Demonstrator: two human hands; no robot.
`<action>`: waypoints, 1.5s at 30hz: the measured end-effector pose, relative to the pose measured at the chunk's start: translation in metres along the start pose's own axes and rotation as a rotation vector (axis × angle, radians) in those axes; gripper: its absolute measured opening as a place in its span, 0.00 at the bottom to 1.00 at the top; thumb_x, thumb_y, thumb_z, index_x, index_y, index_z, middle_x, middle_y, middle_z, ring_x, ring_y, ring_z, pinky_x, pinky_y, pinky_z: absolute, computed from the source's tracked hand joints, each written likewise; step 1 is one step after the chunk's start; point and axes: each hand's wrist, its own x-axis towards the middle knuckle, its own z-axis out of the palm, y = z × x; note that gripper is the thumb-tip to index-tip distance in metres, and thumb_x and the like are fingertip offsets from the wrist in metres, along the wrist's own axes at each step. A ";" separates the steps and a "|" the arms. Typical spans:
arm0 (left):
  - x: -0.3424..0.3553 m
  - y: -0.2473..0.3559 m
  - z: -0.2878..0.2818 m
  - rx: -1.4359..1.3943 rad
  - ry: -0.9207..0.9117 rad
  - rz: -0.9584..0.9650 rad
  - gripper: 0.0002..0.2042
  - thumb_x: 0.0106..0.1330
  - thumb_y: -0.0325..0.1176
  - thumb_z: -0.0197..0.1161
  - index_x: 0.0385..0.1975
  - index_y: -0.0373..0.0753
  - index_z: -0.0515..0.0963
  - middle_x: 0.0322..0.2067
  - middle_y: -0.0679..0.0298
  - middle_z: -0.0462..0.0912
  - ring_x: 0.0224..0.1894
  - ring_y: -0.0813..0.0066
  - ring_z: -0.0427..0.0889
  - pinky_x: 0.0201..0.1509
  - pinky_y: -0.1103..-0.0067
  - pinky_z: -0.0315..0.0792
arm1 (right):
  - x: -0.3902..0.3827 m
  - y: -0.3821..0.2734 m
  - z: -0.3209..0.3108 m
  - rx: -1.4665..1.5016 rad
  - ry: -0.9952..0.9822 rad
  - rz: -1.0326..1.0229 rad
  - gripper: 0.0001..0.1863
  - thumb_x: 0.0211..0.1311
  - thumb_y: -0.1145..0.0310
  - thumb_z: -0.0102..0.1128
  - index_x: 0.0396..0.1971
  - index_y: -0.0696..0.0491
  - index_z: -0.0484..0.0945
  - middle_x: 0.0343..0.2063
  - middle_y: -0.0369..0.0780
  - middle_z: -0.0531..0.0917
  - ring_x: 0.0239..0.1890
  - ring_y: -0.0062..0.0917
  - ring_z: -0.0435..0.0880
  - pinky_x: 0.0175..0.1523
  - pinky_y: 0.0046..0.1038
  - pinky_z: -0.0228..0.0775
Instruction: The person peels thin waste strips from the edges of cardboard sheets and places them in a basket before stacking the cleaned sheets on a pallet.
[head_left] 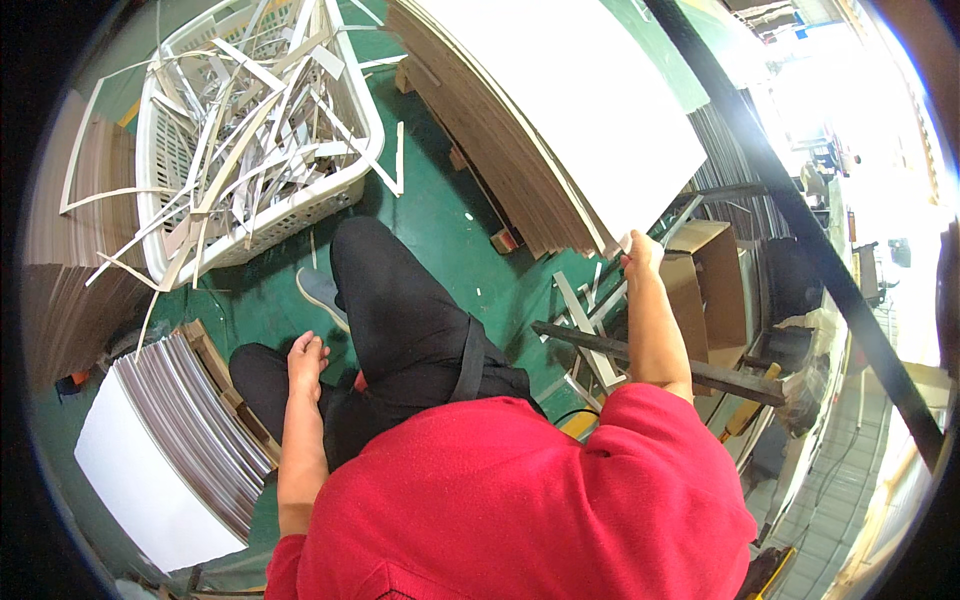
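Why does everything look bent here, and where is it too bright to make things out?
Head view: the fisheye lens bows straight edges, like the lower-left stack of sheets, and the corners go black; head view: glare washes out much of the far right, past the black bar, while the large white top sheet looks almost featureless.

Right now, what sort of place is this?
Probably a paper or board workshop: a tall stack of white-topped sheets sits on a wooden pallet, a white basket is heaped with cut strips, and more sheets are piled at lower left.
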 end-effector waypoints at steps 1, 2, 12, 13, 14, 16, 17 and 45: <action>0.000 -0.001 0.001 0.016 0.005 -0.001 0.21 0.63 0.34 0.53 0.55 0.33 0.64 0.39 0.64 0.74 0.33 0.79 0.75 0.35 0.81 0.69 | -0.004 -0.005 -0.002 0.061 -0.018 0.006 0.14 0.48 0.64 0.62 0.34 0.53 0.73 0.26 0.40 0.73 0.24 0.27 0.70 0.22 0.26 0.62; 0.000 -0.002 0.001 0.016 0.011 -0.005 0.21 0.63 0.34 0.53 0.55 0.33 0.64 0.39 0.64 0.74 0.33 0.79 0.75 0.35 0.81 0.69 | -0.009 -0.011 -0.003 0.204 -0.028 0.090 0.12 0.47 0.66 0.64 0.31 0.51 0.74 0.26 0.38 0.73 0.22 0.25 0.70 0.21 0.23 0.62; -0.003 0.002 0.002 0.046 0.033 -0.020 0.21 0.63 0.33 0.53 0.55 0.32 0.64 0.40 0.63 0.74 0.32 0.78 0.75 0.36 0.80 0.69 | -0.066 -0.041 0.012 0.567 -0.349 -0.081 0.12 0.47 0.67 0.65 0.32 0.50 0.73 0.32 0.37 0.76 0.26 0.24 0.71 0.27 0.23 0.61; -0.003 0.001 0.002 0.045 0.030 -0.030 0.21 0.63 0.33 0.53 0.55 0.32 0.64 0.40 0.63 0.74 0.33 0.78 0.75 0.36 0.80 0.69 | -0.063 -0.037 0.017 0.486 -0.304 -0.071 0.12 0.47 0.67 0.65 0.32 0.50 0.73 0.33 0.37 0.75 0.28 0.25 0.71 0.28 0.25 0.62; -0.003 0.001 0.002 0.048 0.032 -0.020 0.21 0.63 0.33 0.53 0.55 0.32 0.64 0.40 0.63 0.74 0.33 0.78 0.75 0.36 0.80 0.69 | -0.057 -0.033 0.021 0.417 -0.305 -0.063 0.13 0.47 0.67 0.65 0.33 0.50 0.73 0.34 0.37 0.75 0.30 0.26 0.71 0.29 0.27 0.63; -0.002 -0.001 0.001 0.043 0.032 -0.013 0.21 0.63 0.33 0.53 0.55 0.32 0.64 0.40 0.63 0.74 0.33 0.77 0.75 0.36 0.79 0.69 | -0.041 -0.022 0.024 0.256 -0.184 0.005 0.14 0.46 0.66 0.67 0.34 0.50 0.74 0.33 0.37 0.75 0.34 0.27 0.71 0.30 0.32 0.65; -0.001 -0.003 0.001 0.029 0.038 -0.011 0.21 0.63 0.33 0.53 0.55 0.32 0.64 0.40 0.63 0.74 0.33 0.77 0.75 0.36 0.79 0.69 | -0.031 -0.019 0.023 0.202 -0.162 -0.017 0.14 0.46 0.66 0.67 0.33 0.50 0.74 0.32 0.37 0.76 0.32 0.27 0.72 0.28 0.30 0.65; -0.007 -0.008 -0.005 0.037 0.050 0.025 0.22 0.63 0.35 0.53 0.55 0.33 0.63 0.36 0.65 0.74 0.32 0.77 0.75 0.35 0.80 0.69 | 0.011 -0.017 0.017 -0.729 -0.219 -0.074 0.22 0.50 0.52 0.57 0.38 0.54 0.76 0.30 0.45 0.78 0.23 0.34 0.79 0.28 0.36 0.71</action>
